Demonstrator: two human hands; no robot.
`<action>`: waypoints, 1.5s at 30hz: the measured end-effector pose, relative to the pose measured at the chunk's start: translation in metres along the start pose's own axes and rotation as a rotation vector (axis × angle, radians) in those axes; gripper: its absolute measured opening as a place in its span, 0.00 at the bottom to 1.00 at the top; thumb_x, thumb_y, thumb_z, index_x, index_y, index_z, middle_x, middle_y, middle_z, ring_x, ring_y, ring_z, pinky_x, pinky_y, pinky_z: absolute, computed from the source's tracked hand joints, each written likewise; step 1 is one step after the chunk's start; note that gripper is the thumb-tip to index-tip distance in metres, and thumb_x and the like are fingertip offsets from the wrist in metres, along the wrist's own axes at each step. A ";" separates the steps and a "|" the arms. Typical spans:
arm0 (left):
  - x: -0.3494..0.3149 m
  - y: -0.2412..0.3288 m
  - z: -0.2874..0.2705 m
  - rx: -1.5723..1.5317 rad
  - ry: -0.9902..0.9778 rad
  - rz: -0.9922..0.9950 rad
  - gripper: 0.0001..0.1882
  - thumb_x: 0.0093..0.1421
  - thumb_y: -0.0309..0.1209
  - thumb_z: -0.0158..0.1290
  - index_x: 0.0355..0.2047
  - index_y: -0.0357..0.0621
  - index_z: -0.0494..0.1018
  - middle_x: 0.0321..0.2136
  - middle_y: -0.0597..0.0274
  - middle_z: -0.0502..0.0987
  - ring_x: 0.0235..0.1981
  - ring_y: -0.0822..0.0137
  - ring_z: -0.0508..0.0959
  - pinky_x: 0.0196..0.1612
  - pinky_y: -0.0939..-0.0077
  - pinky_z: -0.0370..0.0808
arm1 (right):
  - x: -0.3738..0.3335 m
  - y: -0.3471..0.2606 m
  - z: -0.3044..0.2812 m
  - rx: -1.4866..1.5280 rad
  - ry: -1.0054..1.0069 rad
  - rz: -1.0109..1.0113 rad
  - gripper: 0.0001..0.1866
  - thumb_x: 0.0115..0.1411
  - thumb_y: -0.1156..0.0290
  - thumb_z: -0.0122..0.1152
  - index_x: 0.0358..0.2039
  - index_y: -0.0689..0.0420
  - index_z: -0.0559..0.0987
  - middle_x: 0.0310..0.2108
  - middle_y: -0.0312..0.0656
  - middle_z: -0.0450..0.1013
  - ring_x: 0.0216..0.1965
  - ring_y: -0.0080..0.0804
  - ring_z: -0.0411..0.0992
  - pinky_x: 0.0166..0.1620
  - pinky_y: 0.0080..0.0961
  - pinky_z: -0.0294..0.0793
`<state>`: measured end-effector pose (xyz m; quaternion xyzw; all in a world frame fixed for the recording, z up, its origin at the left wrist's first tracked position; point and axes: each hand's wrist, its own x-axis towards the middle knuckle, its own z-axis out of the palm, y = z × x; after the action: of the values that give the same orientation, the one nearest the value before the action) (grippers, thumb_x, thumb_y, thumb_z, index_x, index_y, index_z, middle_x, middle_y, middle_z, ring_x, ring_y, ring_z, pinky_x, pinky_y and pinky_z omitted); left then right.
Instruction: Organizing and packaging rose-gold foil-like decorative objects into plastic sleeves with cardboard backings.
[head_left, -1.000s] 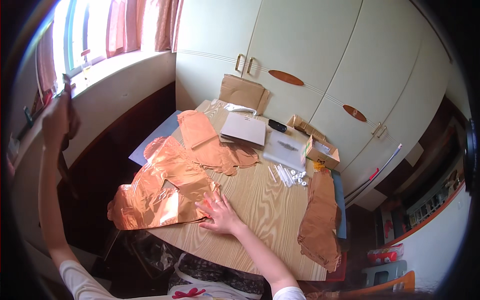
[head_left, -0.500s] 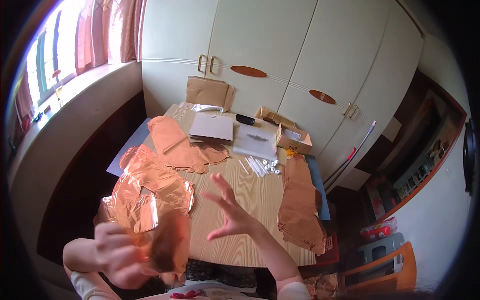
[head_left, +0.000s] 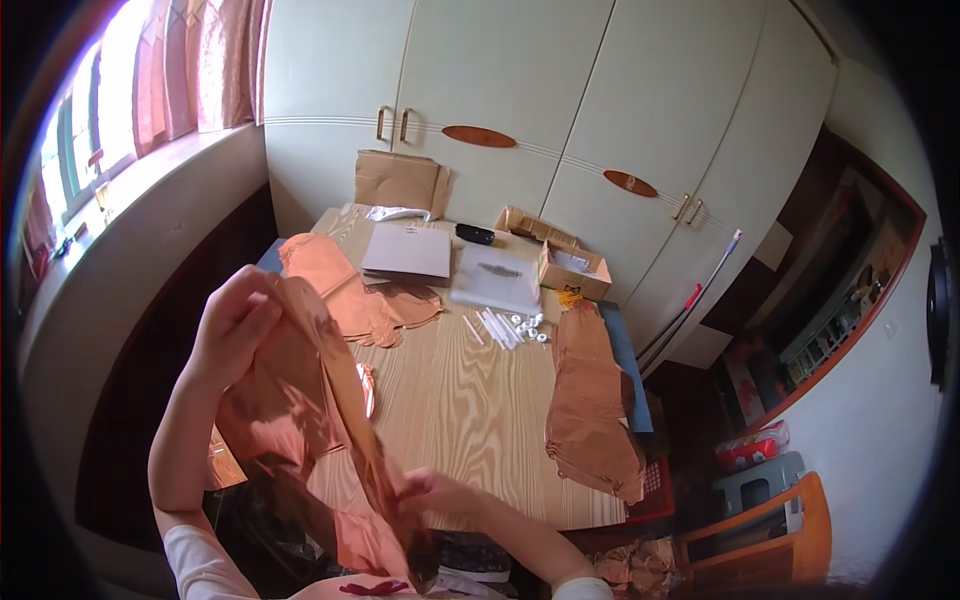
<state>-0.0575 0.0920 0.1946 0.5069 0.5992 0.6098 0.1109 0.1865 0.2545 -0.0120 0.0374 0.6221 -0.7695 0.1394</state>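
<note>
Both hands hold one copper foil balloon [head_left: 300, 420], lifted above the near edge of the desk [head_left: 470, 400]. Left hand [head_left: 235, 325] grips its upper end, fingers curled over the foil; right hand [head_left: 430, 492] pinches its lower part, close to the body. More copper foil pieces [head_left: 350, 285] lie at the desk's left, another pile [head_left: 590, 400] along its right edge. White sticks [head_left: 500, 328], a grey sheet [head_left: 408, 250] and an open box [head_left: 572, 268] lie further back.

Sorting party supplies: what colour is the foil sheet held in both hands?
Shiny rose-gold, a coppery pink; the foil sheet shows best in the head view, the only one.
</note>
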 end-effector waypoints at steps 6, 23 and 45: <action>0.025 -0.099 -0.002 0.249 -0.005 -0.184 0.04 0.63 0.29 0.54 0.36 0.43 0.72 0.21 0.67 0.75 0.18 0.79 0.70 0.19 0.82 0.65 | -0.062 -0.003 -0.045 0.030 0.684 -0.078 0.13 0.63 0.70 0.61 0.43 0.66 0.79 0.36 0.39 0.78 0.39 0.24 0.76 0.43 0.18 0.77; 0.071 -0.266 0.159 0.697 -0.258 -0.303 0.20 0.60 0.44 0.54 0.45 0.43 0.70 0.33 0.50 0.79 0.36 0.54 0.80 0.39 0.62 0.76 | -0.165 0.042 -0.156 -1.105 1.320 -0.109 0.21 0.56 0.61 0.66 0.46 0.59 0.76 0.46 0.52 0.73 0.47 0.48 0.73 0.49 0.39 0.72; 0.011 -0.211 0.264 0.723 -0.793 0.404 0.36 0.63 0.54 0.46 0.63 0.41 0.60 0.65 0.45 0.56 0.69 0.45 0.51 0.67 0.46 0.51 | -0.200 0.043 -0.215 -0.606 1.434 -0.116 0.23 0.66 0.55 0.53 0.22 0.60 0.75 0.14 0.39 0.71 0.18 0.29 0.71 0.24 0.29 0.65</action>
<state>0.0363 0.3180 -0.0391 0.8070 0.5734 0.1384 0.0279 0.3647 0.4882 -0.0540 0.4534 0.7443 -0.3601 -0.3330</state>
